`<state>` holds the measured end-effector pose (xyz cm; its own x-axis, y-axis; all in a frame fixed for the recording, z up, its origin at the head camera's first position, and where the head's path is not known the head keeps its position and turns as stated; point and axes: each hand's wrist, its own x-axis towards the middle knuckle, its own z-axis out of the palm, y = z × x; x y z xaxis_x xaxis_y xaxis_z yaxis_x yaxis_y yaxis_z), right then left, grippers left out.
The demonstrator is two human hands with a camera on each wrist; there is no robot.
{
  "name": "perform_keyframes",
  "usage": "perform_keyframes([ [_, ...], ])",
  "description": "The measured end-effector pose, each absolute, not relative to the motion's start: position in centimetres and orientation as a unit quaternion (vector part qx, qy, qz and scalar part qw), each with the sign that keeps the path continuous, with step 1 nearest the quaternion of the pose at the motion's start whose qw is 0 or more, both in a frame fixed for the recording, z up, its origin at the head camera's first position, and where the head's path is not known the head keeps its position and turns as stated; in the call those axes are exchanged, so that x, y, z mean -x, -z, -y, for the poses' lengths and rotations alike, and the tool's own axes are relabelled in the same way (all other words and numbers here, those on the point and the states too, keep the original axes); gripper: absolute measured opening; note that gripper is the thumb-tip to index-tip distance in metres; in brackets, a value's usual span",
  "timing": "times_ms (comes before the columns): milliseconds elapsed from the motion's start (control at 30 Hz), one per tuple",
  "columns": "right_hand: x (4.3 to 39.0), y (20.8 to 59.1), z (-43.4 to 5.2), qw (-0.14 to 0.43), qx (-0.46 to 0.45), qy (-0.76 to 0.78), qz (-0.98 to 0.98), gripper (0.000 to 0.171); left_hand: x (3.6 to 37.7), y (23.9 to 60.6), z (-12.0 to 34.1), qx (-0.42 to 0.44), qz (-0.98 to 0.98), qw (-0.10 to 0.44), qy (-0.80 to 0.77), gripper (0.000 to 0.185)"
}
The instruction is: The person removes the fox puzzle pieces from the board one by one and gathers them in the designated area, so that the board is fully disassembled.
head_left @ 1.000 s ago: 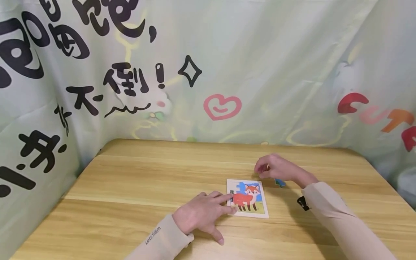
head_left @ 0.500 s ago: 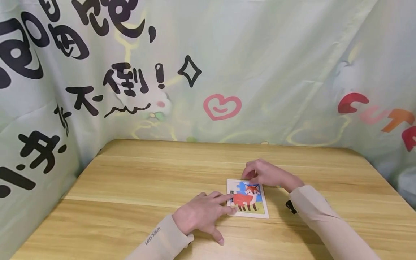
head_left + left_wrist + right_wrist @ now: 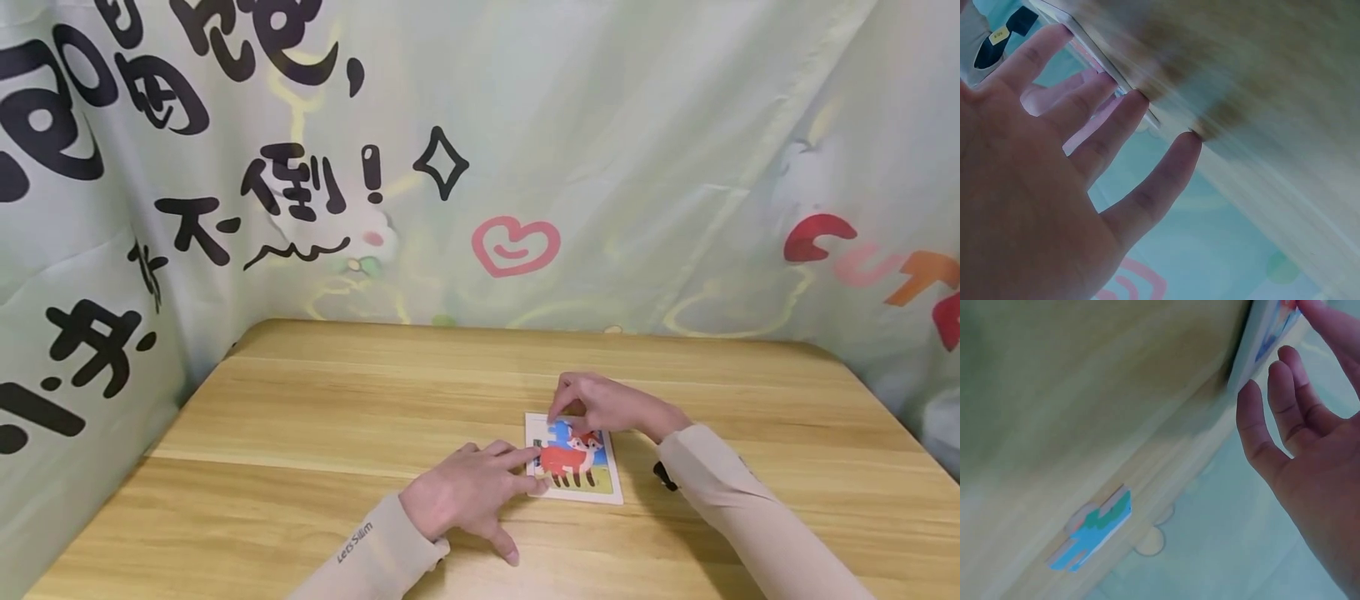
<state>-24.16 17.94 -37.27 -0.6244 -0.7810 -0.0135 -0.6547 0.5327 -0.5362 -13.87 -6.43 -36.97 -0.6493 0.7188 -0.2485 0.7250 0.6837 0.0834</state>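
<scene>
A square fox jigsaw puzzle (image 3: 573,458) in a white-bordered tray lies on the table. My left hand (image 3: 476,487) is spread at its left side in the head view, fingertips at the near-left border. The left wrist view shows those fingers (image 3: 1110,134) along the tray's edge. Over the puzzle's top edge is my right hand (image 3: 607,404), index finger and thumb bent down at the blue part by the fox's head. In the right wrist view the thumb meets the picture while other fingers (image 3: 1279,394) curl loosely. I cannot tell whether it pinches a piece.
A loose blue and green puzzle piece (image 3: 1094,528) lies on the wooden table (image 3: 360,400), right of the tray; the right arm hides it in the head view. Behind the table hangs a printed cloth (image 3: 637,167) with black lettering and a pink heart.
My right hand has moved left and down from beyond the tray's top right corner onto the puzzle's upper part. The left hand has stayed at the tray's left side.
</scene>
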Motion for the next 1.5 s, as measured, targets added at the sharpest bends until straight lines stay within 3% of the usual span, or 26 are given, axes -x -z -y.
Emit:
perform_keyframes([
  [333, 24.31, 37.29, -18.14, 0.171, 0.396, 0.253, -0.866, 0.030, 13.90, 37.07, 6.41, -0.404, -0.906, 0.122, 0.022, 0.087],
  [1500, 24.38, 36.90, -17.67, 0.174, 0.437, 0.242, -0.849, 0.036, 13.83, 36.95, 6.24, -0.392, -0.911, 0.128, 0.020, 0.087],
])
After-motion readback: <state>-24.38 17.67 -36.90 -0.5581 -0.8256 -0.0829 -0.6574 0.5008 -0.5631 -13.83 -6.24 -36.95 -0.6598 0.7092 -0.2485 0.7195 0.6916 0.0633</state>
